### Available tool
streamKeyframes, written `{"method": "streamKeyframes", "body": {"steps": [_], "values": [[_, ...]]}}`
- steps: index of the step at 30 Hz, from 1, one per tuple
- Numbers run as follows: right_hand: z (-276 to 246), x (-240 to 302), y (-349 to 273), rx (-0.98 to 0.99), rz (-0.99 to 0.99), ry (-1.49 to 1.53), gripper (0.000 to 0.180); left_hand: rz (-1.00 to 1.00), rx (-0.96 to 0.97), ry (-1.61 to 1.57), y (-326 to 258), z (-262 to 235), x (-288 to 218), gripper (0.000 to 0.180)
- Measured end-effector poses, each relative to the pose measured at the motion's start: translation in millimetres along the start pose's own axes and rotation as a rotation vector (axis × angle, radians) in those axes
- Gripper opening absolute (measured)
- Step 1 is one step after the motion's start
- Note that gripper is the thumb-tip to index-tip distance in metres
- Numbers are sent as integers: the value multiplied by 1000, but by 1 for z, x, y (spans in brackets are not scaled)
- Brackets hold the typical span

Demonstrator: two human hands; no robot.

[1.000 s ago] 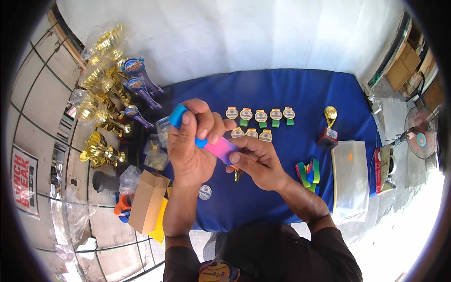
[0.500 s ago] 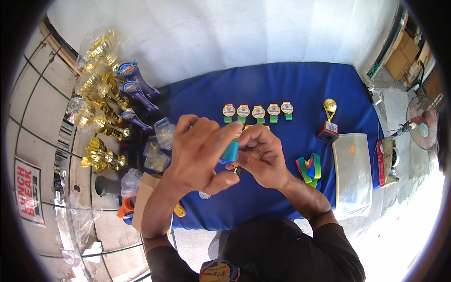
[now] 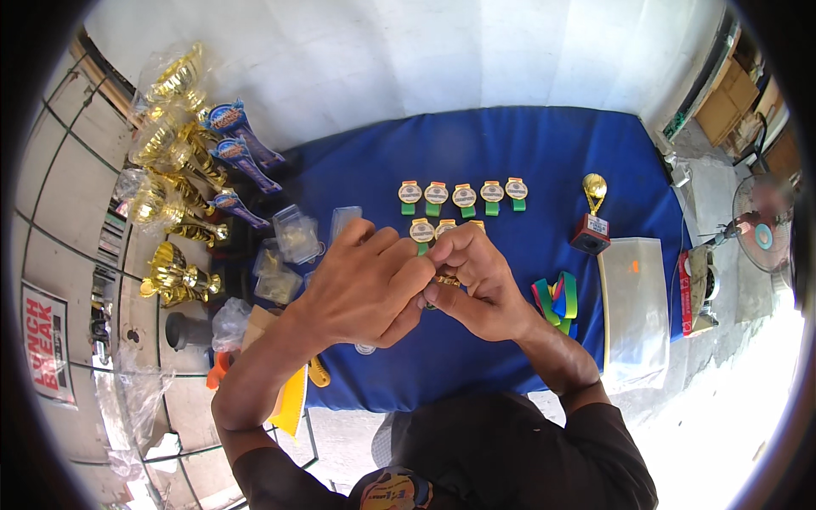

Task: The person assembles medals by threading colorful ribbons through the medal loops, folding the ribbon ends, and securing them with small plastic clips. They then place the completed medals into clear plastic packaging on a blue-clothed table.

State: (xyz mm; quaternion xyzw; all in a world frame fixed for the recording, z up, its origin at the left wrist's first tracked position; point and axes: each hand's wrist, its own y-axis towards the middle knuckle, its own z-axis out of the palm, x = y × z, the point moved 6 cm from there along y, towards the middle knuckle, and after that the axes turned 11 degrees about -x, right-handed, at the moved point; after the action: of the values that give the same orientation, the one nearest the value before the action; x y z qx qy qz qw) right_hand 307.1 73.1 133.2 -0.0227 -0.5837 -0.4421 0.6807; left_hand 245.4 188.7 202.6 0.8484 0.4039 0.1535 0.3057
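My left hand (image 3: 367,289) and my right hand (image 3: 478,285) meet over the middle of the blue-covered table. The right thumb and fingers pinch what looks like a gold medal (image 3: 448,280), mostly covered by the fingers. Closed and seen from its back, the left hand presses against the right fingertips; what it grips is hidden. Beyond the hands lies a row of medals (image 3: 463,196) with green ribbon ends below them. A second row, with a medal (image 3: 422,230) at its left, is partly covered by my hands. Near my left wrist lies a silver round disc (image 3: 365,348).
Wrapped gold trophies (image 3: 170,212) crowd the left side, beside clear plastic cases (image 3: 296,236). A small trophy (image 3: 592,231), a coiled ribbon (image 3: 561,303) and clear plastic bags (image 3: 635,306) lie right. A yellow-handled tool (image 3: 319,372) is at the front edge. A fan (image 3: 765,229) stands far right.
A teal piece that showed between my hands is now out of sight. My left hand has turned and closed against the right fingertips, its elbow swinging outward to the left.
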Motion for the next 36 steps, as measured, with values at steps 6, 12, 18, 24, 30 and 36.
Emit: {"method": "streamKeyframes", "body": {"steps": [6, 12, 18, 24, 30, 36], "values": [[-7, -5, -5, -68, 32, 15, 38, -220, -76, -389, 1, -7, 3, 44], [-11, -4, -8, -115, -26, -13, 42, -864, -192, -879, -20, -4, 29, 56], [-9, -7, -7, 41, 135, -168, 39, -660, -84, -712, -18, -1, 24, 38], [-9, -17, -17, 96, 491, 184, 30, -524, 116, -878, -3, 0, 18, 39], [-13, -18, -24, 233, 484, 66, 18, -571, 255, -856, 0, 5, 16, 40], [-24, -11, -16, 97, 102, -270, 20, -362, 102, -531, 4, 5, -10, 38]]}}
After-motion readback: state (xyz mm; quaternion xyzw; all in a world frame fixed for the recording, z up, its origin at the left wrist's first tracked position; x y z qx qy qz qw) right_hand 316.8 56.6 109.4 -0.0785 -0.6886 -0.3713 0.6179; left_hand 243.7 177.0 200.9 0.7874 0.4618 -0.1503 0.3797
